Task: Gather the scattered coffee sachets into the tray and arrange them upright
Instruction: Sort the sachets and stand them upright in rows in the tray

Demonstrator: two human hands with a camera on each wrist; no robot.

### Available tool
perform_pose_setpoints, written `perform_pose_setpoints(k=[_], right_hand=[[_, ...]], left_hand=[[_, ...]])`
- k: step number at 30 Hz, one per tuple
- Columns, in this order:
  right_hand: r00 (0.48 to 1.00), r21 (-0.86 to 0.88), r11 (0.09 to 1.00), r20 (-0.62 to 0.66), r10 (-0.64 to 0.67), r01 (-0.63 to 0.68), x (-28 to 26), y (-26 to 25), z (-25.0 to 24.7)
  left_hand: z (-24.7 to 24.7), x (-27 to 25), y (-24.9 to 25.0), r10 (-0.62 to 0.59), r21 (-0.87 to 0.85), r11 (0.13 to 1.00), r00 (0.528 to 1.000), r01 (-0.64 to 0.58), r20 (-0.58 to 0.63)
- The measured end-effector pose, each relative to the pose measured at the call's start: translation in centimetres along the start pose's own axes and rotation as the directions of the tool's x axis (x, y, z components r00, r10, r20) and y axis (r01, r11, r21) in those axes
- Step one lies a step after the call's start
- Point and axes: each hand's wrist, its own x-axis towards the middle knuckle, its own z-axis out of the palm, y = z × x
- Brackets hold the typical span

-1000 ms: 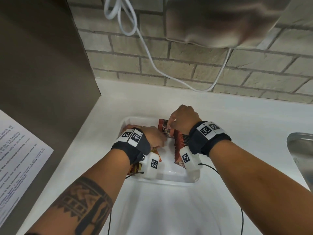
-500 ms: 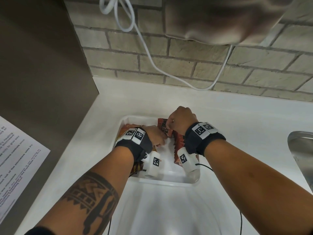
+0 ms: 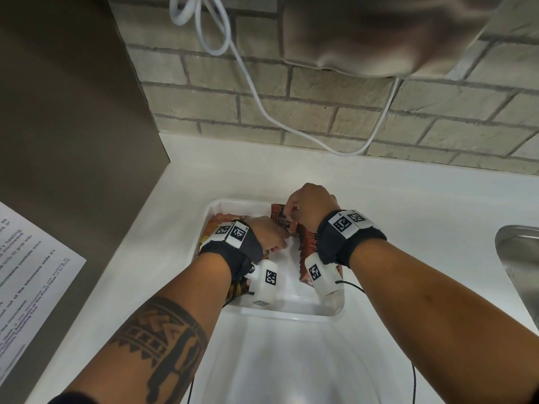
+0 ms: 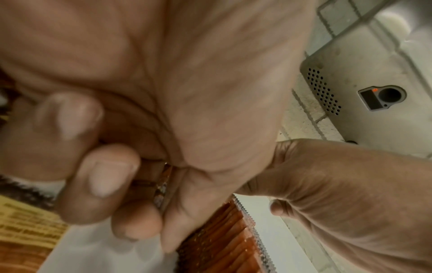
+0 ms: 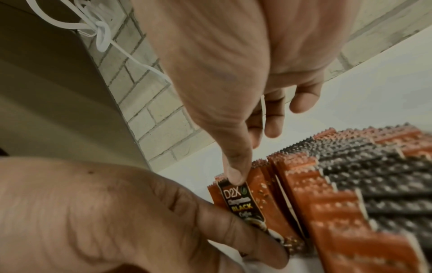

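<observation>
A white tray (image 3: 280, 312) sits on the white counter. Along its right side several orange and black coffee sachets (image 3: 306, 247) stand upright in a row (image 5: 327, 184). More sachets (image 3: 217, 225) lie flat at its left. My right hand (image 3: 287, 212) grips the top of the front sachet (image 5: 236, 201), marked D2X Black Coffee, with the thumb tip (image 5: 236, 177) on its face and the fingers behind. My left hand (image 3: 277, 243) is curled, its thumb (image 5: 245, 240) lying against the same sachet lower down. A sachet edge (image 4: 161, 190) shows between its curled fingers and palm.
A brick wall runs behind the counter with a white cable (image 3: 248, 77) hanging from a metal appliance (image 3: 379, 33) overhead. A brown panel (image 3: 73, 112) with a printed notice (image 3: 29, 272) stands at the left. A steel sink (image 3: 519, 258) lies at the right.
Both hands stay at the front end of the upright row. The left hand has edged a little closer to the right hand; nothing was let go.
</observation>
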Motion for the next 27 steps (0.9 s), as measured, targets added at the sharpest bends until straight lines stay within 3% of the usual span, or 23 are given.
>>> perform_pose_setpoints(k=[11, 15, 16, 18, 21, 24, 27], right_hand=[[1.000, 0.096, 0.995, -0.009, 0.022, -0.021, 0.0, 0.6, -0.1], [1.000, 0.105, 0.994, -0.022, 0.004, -0.002, -0.2, 0.9, -0.4], [1.000, 0.110, 0.994, -0.023, 0.003, 0.000, -0.2, 1.0, -0.6], [1.000, 0.116, 0.993, -0.028, -0.003, 0.006, -0.4, 1.1, -1.0], [0.999, 0.124, 0.992, -0.046, -0.019, 0.025, -0.6, 1.3, -1.4], [0.998, 0.119, 0.992, -0.053, -0.026, 0.033, -0.9, 1.4, -1.6], [0.999, 0.116, 0.993, -0.042, -0.025, 0.029, -1.2, 1.3, -1.7]], left_hand=[[0.0, 0.1, 0.6, -0.028, 0.028, 0.999, 0.998, 0.027, 0.058], [-0.6, -0.6, 1.5, -0.195, -0.367, 0.913, 0.981, 0.176, -0.014], [-0.1, -0.5, 1.5, -0.241, -0.509, 0.831, 0.970, 0.223, 0.032], [0.2, -0.3, 1.5, -0.379, -0.799, 0.511, 0.918, 0.316, 0.120], [0.3, -0.1, 1.6, -0.507, -0.921, 0.233, 0.847, 0.311, 0.157], [0.1, -0.2, 1.7, -0.515, -0.948, 0.120, 0.835, 0.296, 0.196], [-0.4, -0.5, 2.0, -0.515, -0.955, 0.069, 0.830, 0.288, 0.213]])
